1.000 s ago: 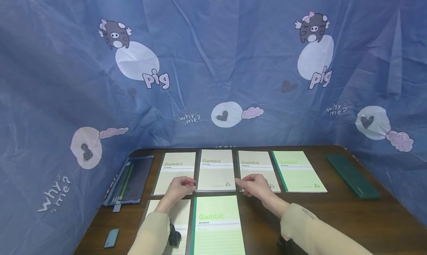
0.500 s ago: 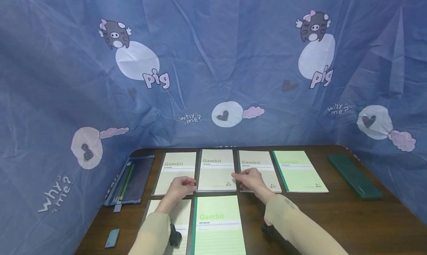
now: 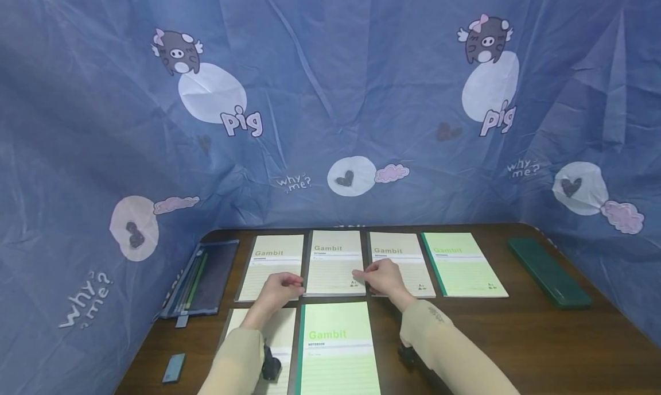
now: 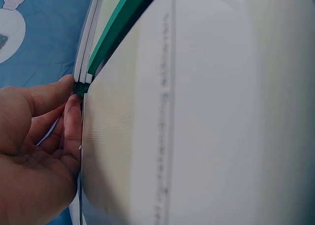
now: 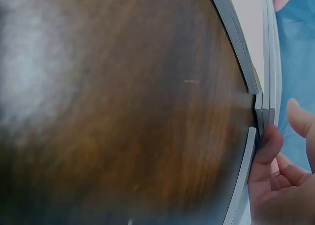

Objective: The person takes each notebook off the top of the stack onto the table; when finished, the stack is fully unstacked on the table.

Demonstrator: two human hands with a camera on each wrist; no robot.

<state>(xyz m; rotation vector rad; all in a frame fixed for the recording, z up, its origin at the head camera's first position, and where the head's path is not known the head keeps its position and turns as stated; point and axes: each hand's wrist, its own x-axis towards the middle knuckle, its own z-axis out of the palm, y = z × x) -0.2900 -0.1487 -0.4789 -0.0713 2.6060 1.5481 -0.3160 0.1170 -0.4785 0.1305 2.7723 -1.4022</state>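
Left hand (image 3: 276, 290) pinches the near left corner of the middle notebook (image 3: 334, 260) in the far row; right hand (image 3: 381, 277), fingers curled, touches its near right corner. More notebooks lie beside it on the table (image 3: 547, 343).

From the head camera we look forward and down over the whole table (image 3: 516, 337), from some distance, each wrist camera sits very near the surface (almost lying on it), both share the middle notebook (image 3: 334, 263) edges with the head view.
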